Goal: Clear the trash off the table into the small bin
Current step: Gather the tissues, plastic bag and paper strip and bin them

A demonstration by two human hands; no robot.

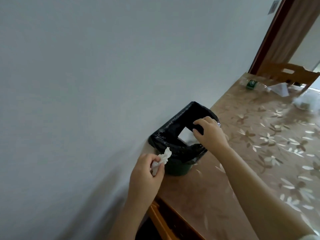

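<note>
A small dark green bin (178, 168) lined with a black bag (174, 125) stands on the table against the wall. My right hand (210, 134) grips the bag-covered rim on the bin's right side. Something white shows inside the opening. My left hand (147, 172) pinches a crumpled white tissue (161, 159) just left of the bin's near rim. A bit of silver foil (219, 125) peeks out behind my right hand.
The table (259, 153) has a beige flowered cover. At its far end lie a clear plastic bottle with a green label (251, 84), white paper (280, 89) and a crumpled clear wrapper (306, 103). A wooden chair (292, 75) stands beyond. The grey wall runs along the left.
</note>
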